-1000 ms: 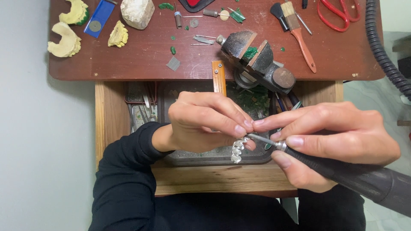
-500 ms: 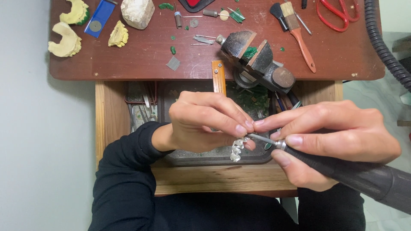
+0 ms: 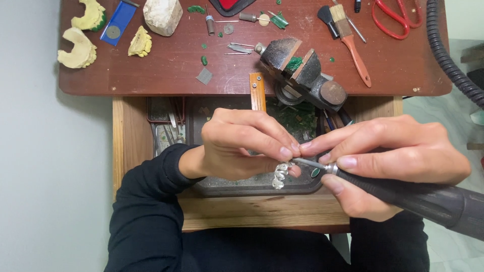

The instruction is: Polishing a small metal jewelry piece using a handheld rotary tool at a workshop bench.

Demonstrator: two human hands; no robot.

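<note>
Head view: left hand (image 3: 242, 143) pinches a small silvery piece (image 3: 280, 176) that hangs just below its fingertips. Right hand (image 3: 393, 156) grips a dark rotary tool (image 3: 403, 194) like a pen, its tip touching the piece beside the left thumb.

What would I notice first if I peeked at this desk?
Right in the middle, the left hand pinches a small silvery piece while the right hand presses a black rotary tool against it, over a dark tray. Behind them sits a black vise with green in its jaws; red scissors lie top right.
</note>
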